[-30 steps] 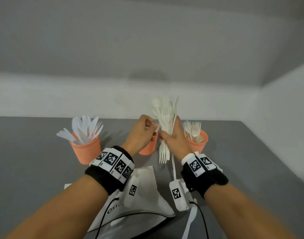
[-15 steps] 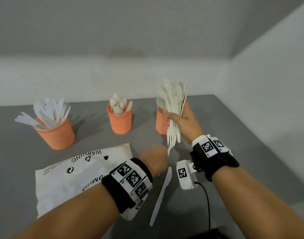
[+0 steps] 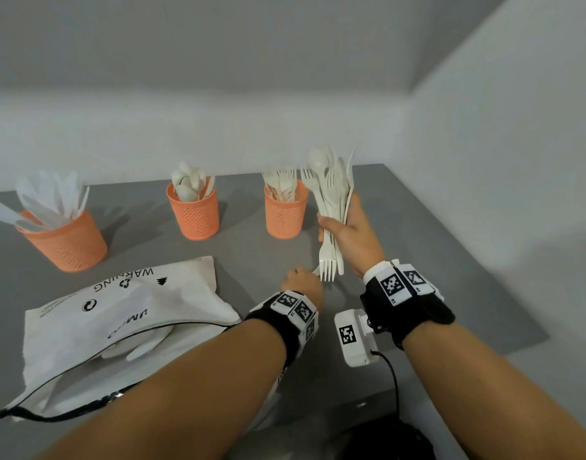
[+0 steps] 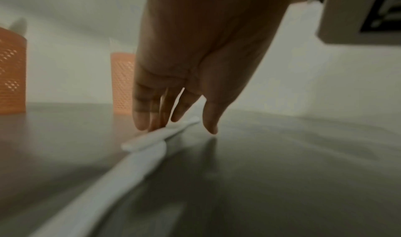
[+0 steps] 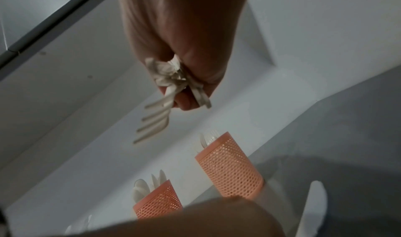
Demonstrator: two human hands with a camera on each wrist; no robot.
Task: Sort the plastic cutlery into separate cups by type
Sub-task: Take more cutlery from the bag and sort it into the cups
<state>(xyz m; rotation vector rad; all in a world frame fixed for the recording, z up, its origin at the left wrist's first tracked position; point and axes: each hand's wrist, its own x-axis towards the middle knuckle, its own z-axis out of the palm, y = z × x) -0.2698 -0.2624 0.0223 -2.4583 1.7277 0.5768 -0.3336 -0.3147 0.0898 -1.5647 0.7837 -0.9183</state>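
From the head camera, the right hand (image 3: 349, 237) clenches an upright bundle of mixed cream plastic cutlery (image 3: 331, 207), beside the orange mesh cup of forks (image 3: 285, 215). The left hand (image 3: 303, 282) reaches down to the grey table (image 3: 434, 260).

The left wrist camera shows straight fingertips (image 4: 142, 122) touching a white plastic knife (image 4: 152, 138) lying flat, not yet gripped; its length runs diagonally away from the camera. Next likely comes pinching it up.

The right wrist camera shows fork tines (image 5: 152, 126) protruding from the fist.

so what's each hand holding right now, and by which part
The right hand grips a mixed bundle of cutlery around its middle. The left hand holds nothing; its straight fingertips touch a white knife lying on the table.
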